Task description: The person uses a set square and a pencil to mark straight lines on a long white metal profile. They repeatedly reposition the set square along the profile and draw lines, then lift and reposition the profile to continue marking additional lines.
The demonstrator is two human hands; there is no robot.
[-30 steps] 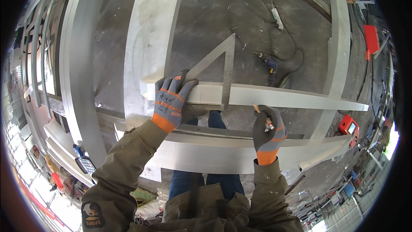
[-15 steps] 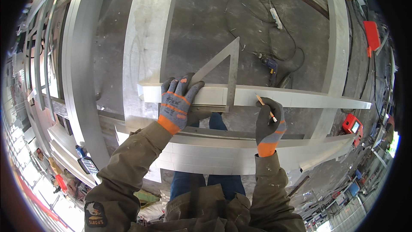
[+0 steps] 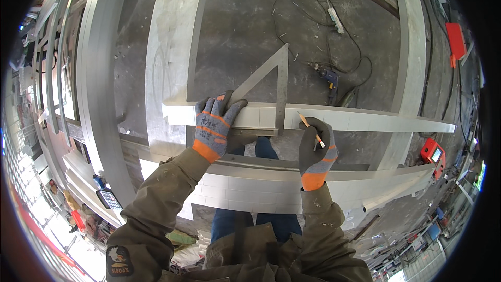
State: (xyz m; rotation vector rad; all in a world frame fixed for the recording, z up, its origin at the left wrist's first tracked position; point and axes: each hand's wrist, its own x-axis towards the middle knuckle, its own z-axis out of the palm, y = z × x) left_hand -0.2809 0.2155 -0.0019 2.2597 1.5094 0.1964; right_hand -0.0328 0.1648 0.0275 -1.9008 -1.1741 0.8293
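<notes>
In a grey and orange work glove, my left hand presses a metal triangle square against a long pale metal bar. Its fingers lie together over the bar's far edge; what the palm covers is hidden. The square's upright blade crosses the bar, and its tip points away from me over the floor. My right hand, gloved too, pinches a pencil just right of the blade. The pencil's point is close to the bar; whether it touches I cannot tell. Thin lines cross the bar's face.
Nearer me lies a wide metal profile marked with a grid of lines. Two metal beams run away under the bar. On the floor beyond are a power drill and a looped cable. A red device with a screen stands at right.
My right hand with the pencil has moved left, nearer the square's blade. The bar has shifted slightly left under the square, while my left hand keeps its hold.
</notes>
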